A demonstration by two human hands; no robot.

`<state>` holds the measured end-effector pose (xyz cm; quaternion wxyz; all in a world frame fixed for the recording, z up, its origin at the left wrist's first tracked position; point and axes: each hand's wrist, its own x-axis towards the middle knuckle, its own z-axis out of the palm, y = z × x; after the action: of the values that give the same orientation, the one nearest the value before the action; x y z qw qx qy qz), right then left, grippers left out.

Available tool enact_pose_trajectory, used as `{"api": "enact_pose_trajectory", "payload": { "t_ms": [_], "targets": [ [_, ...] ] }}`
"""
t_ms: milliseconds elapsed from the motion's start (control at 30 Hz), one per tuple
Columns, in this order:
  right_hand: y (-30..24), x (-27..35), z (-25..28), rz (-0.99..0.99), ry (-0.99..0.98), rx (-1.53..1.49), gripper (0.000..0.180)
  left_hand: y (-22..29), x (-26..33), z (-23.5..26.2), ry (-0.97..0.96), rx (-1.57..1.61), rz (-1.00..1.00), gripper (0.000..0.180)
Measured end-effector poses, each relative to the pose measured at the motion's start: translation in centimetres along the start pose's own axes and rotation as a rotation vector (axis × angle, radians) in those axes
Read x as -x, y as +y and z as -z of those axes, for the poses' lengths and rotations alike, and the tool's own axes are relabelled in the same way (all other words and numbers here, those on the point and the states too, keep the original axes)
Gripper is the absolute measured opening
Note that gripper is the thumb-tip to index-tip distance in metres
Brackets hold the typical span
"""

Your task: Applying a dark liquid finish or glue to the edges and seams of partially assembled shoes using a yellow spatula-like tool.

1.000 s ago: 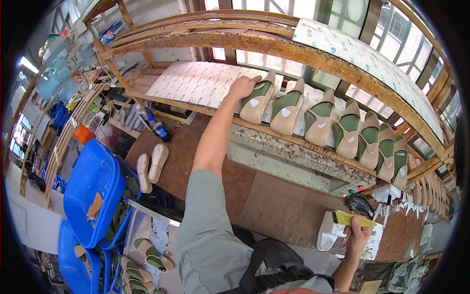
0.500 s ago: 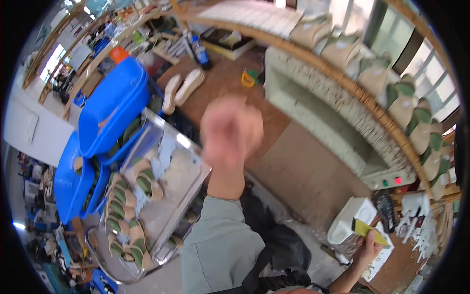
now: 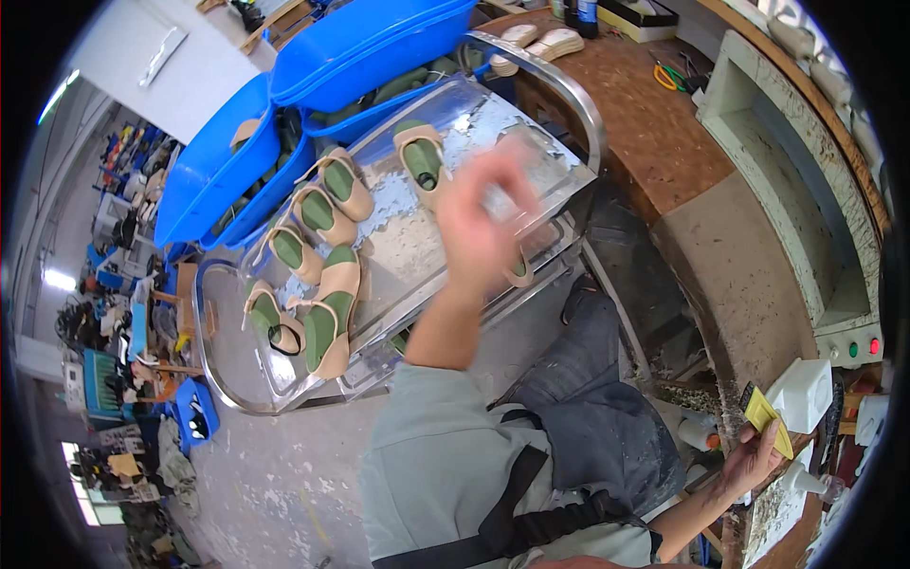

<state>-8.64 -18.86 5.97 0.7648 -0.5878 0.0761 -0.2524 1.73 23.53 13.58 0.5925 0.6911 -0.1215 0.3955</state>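
Observation:
My left hand (image 3: 483, 223) is over the metal cart, its fingers smeared by motion, so I cannot see whether it holds anything. Just beside it lies a tan and green shoe (image 3: 415, 156). Several more such shoes (image 3: 322, 216) are grouped on the cart's left part. At the lower right, my right hand (image 3: 752, 465) is closed around a flat yellow brush (image 3: 766, 420) with a dark edge, held up near a white plastic container (image 3: 804, 394).
Blue bins (image 3: 213, 175) stand behind the cart (image 3: 403, 248), whose metal rail (image 3: 569, 81) curves up at the far end. On the brown workbench (image 3: 621, 123) are pale soles (image 3: 553, 45), scissors (image 3: 669, 76) and a long pale box-like machine (image 3: 749, 114) with red and green lights.
My view has swung left and down toward the cart. My left hand has moved from in front of the workbench to over the cart. The yellow brush stays in my right hand.

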Motion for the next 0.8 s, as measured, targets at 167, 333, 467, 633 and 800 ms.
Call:
{"api": "enact_pose_trajectory", "payload": {
  "t_ms": [167, 333, 467, 633, 800],
  "targets": [
    [0.1, 1.0, -0.2, -0.033, -0.1, -0.015, 0.022, -17.1, -6.3, 14.5, 0.187, -1.068, 0.81, 0.076],
    [0.7, 1.7, 0.9, -0.046, -0.056, -0.036, 0.02, -17.7, -6.6, 16.6, 0.029, -0.501, 1.075, 0.059],
    [-0.2, 2.5, 2.5, -0.089, 0.076, -0.054, 0.019, -16.6, -2.5, 15.9, 0.248, 0.331, 0.735, 0.033],
    [0.5, 2.5, 6.0, -0.12, 0.37, -0.147, 0.019, -6.8, 3.7, 4.6, -0.205, 1.128, 0.638, 0.061],
    [1.4, -0.4, 8.1, -0.182, 0.319, -0.122, 0.022, -3.3, 10.4, -12.3, -0.386, 1.02, 0.892, 0.058]
  ]
}}
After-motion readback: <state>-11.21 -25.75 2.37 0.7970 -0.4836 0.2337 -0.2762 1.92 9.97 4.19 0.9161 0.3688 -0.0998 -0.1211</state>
